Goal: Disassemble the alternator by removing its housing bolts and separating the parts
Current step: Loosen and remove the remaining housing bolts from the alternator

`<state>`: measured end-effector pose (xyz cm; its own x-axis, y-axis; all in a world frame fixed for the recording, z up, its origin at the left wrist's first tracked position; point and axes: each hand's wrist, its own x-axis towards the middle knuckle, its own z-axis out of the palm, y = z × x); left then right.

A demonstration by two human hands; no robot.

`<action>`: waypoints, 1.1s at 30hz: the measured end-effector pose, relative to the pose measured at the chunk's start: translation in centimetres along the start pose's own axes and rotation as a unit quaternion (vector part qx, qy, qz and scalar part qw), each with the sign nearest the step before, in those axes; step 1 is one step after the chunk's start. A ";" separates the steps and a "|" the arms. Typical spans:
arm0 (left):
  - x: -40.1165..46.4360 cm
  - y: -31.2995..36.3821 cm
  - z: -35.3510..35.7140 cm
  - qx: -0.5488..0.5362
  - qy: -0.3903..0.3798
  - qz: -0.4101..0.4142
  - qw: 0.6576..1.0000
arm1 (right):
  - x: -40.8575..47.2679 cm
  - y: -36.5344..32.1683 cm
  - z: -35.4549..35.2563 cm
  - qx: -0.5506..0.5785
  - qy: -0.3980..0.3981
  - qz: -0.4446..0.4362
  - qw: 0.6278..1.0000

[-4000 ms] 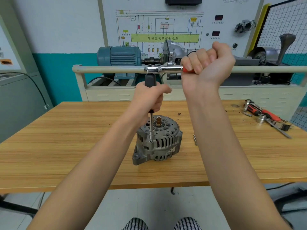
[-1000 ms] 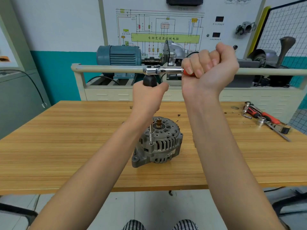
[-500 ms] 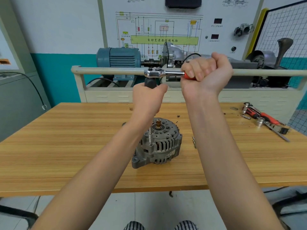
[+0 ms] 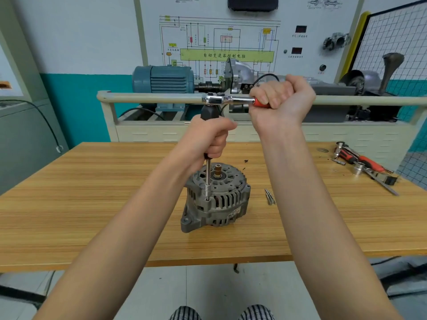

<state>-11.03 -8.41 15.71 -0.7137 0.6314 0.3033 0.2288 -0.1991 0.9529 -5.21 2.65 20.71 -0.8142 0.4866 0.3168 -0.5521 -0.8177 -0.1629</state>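
A grey alternator [image 4: 217, 199] stands on the wooden table [image 4: 92, 204], shaft end up. A long driver extension [image 4: 208, 179] rises straight from a housing bolt on its top left rim. My left hand [image 4: 209, 139] grips the extension's black handle. A chrome ratchet wrench [image 4: 227, 99] sits across the top of that handle, and my right hand [image 4: 280, 100] grips the ratchet's red handle in a fist. Two loose bolts [image 4: 269, 197] lie on the table just right of the alternator.
Red-handled tools and sockets [image 4: 362, 166] lie at the table's far right. Behind the table stands a training rig with a beige rail [image 4: 150, 98], a blue motor [image 4: 163, 80] and a wiring panel [image 4: 226, 42]. A wire mesh screen [image 4: 397, 38] is at the right.
My right hand has swung the ratchet handle slightly while the left hand stays on the black handle; the extension shows more shaft below the left hand. The alternator has not shifted.
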 end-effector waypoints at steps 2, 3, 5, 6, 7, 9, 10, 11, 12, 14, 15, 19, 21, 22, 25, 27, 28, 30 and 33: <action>0.3 -0.3 0.5 -0.005 0.081 -0.001 0.997 | -0.9 0.4 0.1 -0.037 -0.020 -0.066 0.997; 0.4 -0.4 0.8 -0.003 0.118 0.001 0.993 | -1.5 0.7 0.3 -0.057 -0.033 -0.098 0.993; 0.4 -0.5 1.3 0.007 0.172 0.010 0.985 | -2.2 1.3 0.6 -0.084 -0.051 -0.138 0.986; 0.3 -0.5 1.2 0.009 0.177 0.012 0.984 | -2.2 1.4 0.7 -0.091 -0.054 -0.140 0.984; 0.3 -0.4 1.0 0.011 0.158 0.009 0.987 | -2.0 1.3 0.8 -0.092 -0.050 -0.132 0.986; 0.1 0.0 -0.1 0.006 0.064 -0.007 0.998 | -1.1 0.7 0.8 -0.079 -0.032 -0.088 0.993; 0.0 0.3 -0.6 0.002 0.007 -0.013 1.000 | -0.5 0.3 0.8 -0.068 -0.020 -0.056 0.996; 0.0 0.5 -1.1 0.000 -0.040 -0.016 0.999 | 0.2 0.1 0.7 -0.055 -0.010 -0.023 0.998; 0.0 0.7 -1.4 -0.004 -0.071 -0.016 0.997 | 0.7 -0.1 0.6 -0.039 -0.003 0.011 0.999; 0.0 0.7 -1.2 -0.028 -0.099 -0.005 0.995 | 1.4 -0.1 0.3 0.000 0.002 0.063 0.998; 0.0 0.6 -0.9 -0.037 -0.098 0.001 0.994 | 1.5 0.0 0.1 0.017 0.003 0.075 0.997; 0.5 0.2 0.2 -0.025 0.043 0.002 0.999 | 0.4 0.2 0.0 -0.008 -0.012 -0.001 1.000; 0.8 0.0 0.9 -0.005 0.137 0.001 0.991 | -0.9 0.7 0.2 -0.061 -0.040 -0.084 0.994; 0.8 -0.1 1.2 0.006 0.167 0.004 0.986 | -1.5 1.0 0.3 -0.081 -0.056 -0.120 0.988; 0.6 -0.3 1.0 0.015 0.154 0.013 0.988 | -2.4 1.1 0.7 -0.099 -0.079 -0.139 0.982; 0.2 0.0 0.2 -0.005 0.052 0.014 0.999 | -1.6 0.5 0.7 -0.086 -0.057 -0.098 0.990; 0.0 0.3 -0.3 -0.015 0.003 0.014 1.000 | -1.0 0.1 0.7 -0.073 -0.041 -0.068 0.994; 0.0 0.6 -0.8 -0.024 -0.055 0.015 0.998 | 0.0 -0.3 0.7 -0.043 -0.014 -0.008 0.999; 0.2 0.6 -0.6 -0.026 -0.053 -0.003 0.998 | 0.5 -0.1 0.6 -0.012 0.001 0.022 1.000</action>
<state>-11.43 -8.85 16.33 -0.6399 0.7083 0.2982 0.1874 -0.2325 0.9544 -5.48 2.79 21.42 -0.8381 0.4504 0.3077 -0.5197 -0.8308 -0.1992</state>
